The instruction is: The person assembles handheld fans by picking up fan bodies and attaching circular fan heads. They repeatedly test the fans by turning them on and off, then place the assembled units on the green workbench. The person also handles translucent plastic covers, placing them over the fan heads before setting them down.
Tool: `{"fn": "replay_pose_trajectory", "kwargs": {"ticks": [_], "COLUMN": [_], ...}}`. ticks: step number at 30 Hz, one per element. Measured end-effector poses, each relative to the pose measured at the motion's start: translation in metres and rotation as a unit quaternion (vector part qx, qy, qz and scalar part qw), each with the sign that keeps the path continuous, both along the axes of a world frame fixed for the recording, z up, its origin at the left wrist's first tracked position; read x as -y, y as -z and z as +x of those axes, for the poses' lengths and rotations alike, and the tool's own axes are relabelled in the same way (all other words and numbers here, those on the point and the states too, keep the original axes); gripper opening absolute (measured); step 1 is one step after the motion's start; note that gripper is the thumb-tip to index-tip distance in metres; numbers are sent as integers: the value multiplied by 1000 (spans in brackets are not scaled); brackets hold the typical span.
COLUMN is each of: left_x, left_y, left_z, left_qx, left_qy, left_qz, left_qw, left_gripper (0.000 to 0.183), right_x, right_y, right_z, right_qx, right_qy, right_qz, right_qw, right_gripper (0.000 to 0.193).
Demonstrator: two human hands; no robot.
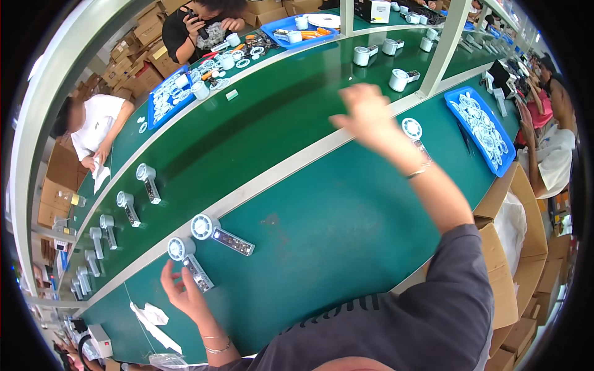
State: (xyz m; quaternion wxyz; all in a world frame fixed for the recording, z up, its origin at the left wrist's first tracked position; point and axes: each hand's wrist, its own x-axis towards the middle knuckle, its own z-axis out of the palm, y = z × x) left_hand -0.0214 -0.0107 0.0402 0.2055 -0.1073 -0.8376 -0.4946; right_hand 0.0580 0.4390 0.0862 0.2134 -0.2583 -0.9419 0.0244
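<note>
My left hand (185,295) is at the lower left with fingers apart and slightly curled, right beside a pale handheld fan (181,248) with a round grille head and an exposed circuit board in its handle. Whether a fingertip touches that fan I cannot tell. A second such fan (204,227) lies just to its right, handle pointing right. My right hand (369,119) stretches out over the green belt, fingers spread and nothing visible in it. Below its wrist another fan (413,128) lies on the bench, its handle partly hidden by my forearm.
On the belt (272,148) stand several more fans, left and far right. A pale rail separates it from my bench. A blue tray (495,145) of clear rings sits at right, by an open carton (495,266). White paper strips (151,321) lie lower left. Co-workers sit across.
</note>
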Motion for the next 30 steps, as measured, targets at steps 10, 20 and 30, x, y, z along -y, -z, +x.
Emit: {"fn": "replay_pose_trajectory", "kwargs": {"ticks": [10,20,30], "left_x": [-171,-273,-229], "left_y": [14,29,55], "left_z": [75,81,72], "left_qx": [339,381,425], "left_qy": [506,416,359], "left_qz": [42,286,272], "left_qw": [792,774,785], "left_gripper": [38,22,21], "right_x": [-89,22,-278], "right_y": [38,-8,66], "right_z": [119,18,-106], "right_qx": [146,41,59], "right_qy": [28,-262,192], "right_qz": [-78,-214,-4], "right_qw": [986,940,980], "right_gripper": [63,54,72]}}
